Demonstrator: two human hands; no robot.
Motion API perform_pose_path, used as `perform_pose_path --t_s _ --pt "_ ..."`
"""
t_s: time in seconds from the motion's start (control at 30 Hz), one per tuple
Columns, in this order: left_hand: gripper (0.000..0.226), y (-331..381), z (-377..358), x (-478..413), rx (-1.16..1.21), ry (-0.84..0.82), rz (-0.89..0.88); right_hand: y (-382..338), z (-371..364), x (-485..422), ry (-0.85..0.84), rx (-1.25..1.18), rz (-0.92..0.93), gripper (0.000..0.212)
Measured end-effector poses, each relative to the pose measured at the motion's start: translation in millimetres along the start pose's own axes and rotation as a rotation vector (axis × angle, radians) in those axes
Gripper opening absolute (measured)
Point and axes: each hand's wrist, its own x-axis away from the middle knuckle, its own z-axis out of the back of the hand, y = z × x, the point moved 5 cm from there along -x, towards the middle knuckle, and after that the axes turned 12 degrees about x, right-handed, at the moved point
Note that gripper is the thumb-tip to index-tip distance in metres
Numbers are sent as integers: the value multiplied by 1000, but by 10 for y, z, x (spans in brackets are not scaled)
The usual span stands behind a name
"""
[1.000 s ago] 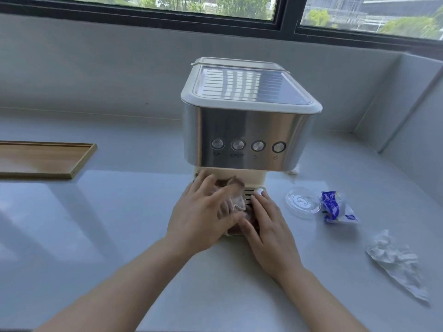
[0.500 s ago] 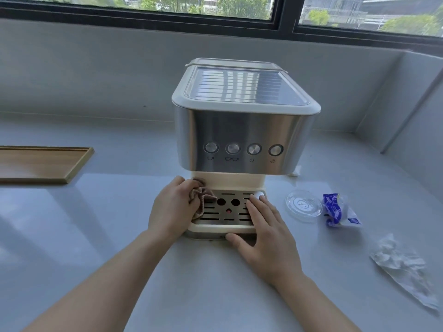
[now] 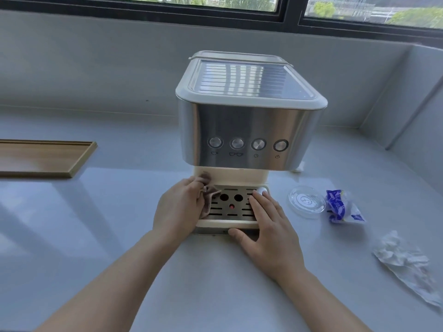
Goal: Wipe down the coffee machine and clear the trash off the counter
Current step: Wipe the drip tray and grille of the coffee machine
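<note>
A steel and cream coffee machine [image 3: 247, 130] stands mid-counter, its slotted drip tray [image 3: 231, 208] at the front. My left hand [image 3: 178, 208] grips a brownish cloth [image 3: 206, 195] pressed against the tray's left edge. My right hand [image 3: 268, 226] lies flat on the tray's right front corner, fingers spread, holding the base steady. Trash lies to the right: a clear plastic lid [image 3: 306, 202], a blue and white wrapper [image 3: 342, 207] and a crumpled white paper [image 3: 407, 262].
A wooden tray [image 3: 45, 158] sits at the left on the grey counter [image 3: 96, 236]. A wall with a window ledge runs behind the machine and a side wall closes the right end.
My left hand has slid the cloth from the middle of the drip tray to its left edge. The right hand stays on the tray's right side.
</note>
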Motion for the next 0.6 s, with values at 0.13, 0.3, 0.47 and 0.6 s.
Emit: perform_pose_path --t_s 0.13,0.3,0.47,0.6 --pt "32 66 26 386 3 -30 -207 -16 9 -9 11 -21 -9 90" --pt "19 -135 -6 82 158 48 5 -16 11 2 24 -15 -6 88" --pt "17 -109 -50 349 253 180 77 -20 21 -4 35 -14 -16 86" --pt "19 -18 -56 782 187 213 56 -18 27 5 35 -31 -14 85"
